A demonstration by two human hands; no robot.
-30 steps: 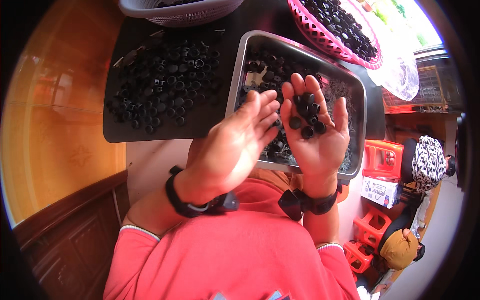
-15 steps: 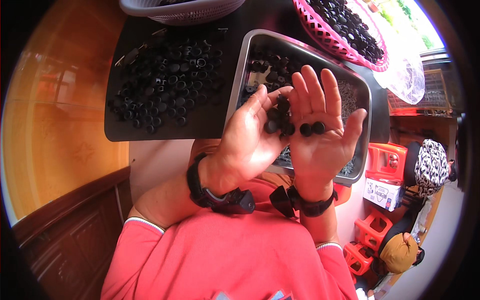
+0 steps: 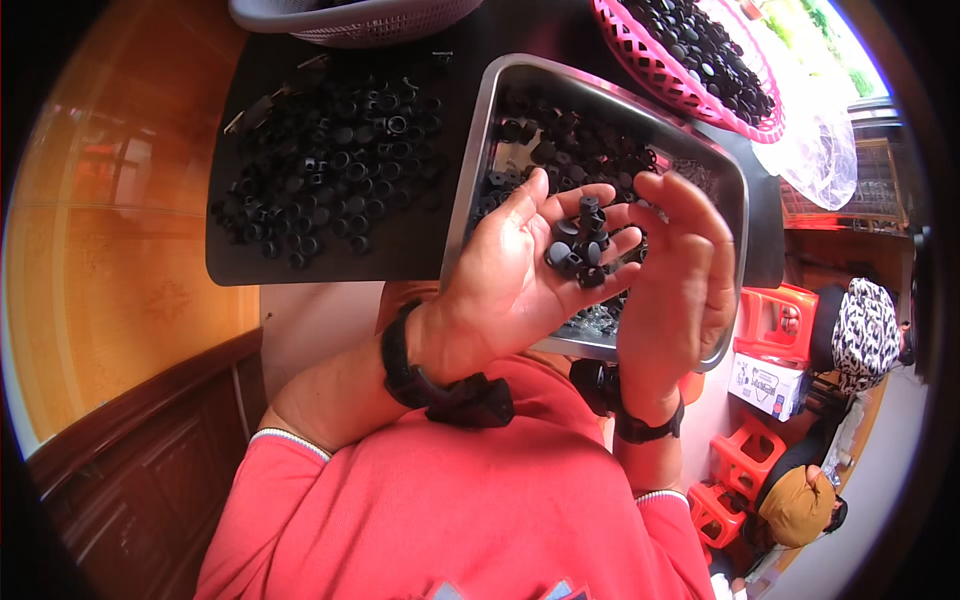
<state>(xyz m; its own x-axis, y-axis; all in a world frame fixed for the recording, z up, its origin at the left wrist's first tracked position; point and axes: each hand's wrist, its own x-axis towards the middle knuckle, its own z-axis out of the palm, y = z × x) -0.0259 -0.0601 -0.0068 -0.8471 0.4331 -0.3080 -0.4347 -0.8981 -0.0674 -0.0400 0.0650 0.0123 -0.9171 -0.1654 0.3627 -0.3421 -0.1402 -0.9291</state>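
Note:
My left hand point(image 3: 505, 270) is palm up over the steel tray point(image 3: 465, 190), its fingers partly spread. It carries several black plastic caps point(image 3: 575, 250) on the fingers, some round and flat-topped. Beside it, my right hand point(image 3: 675, 275) is tipped on its side. Its fingers are bent together toward the left fingers, and its palm is hidden, so I cannot make out what lies in it. Beneath both hands, the tray holds more black plastic parts point(image 3: 560, 130) and small pale metal-looking pieces point(image 3: 600, 318).
Loose black caps point(image 3: 350, 165) cover much of the dark table point(image 3: 235, 265) left of the tray. A pink basket point(image 3: 640, 60) of black discs stands at the far right, a grey basket point(image 3: 380, 28) at the far left. Red stools point(image 3: 745, 460) and seated people point(image 3: 800, 505) are off to the right.
My right hand has turned from palm up onto its side, its fingers bending toward my left hand. The two caps on its palm are out of sight. My left fingers have spread.

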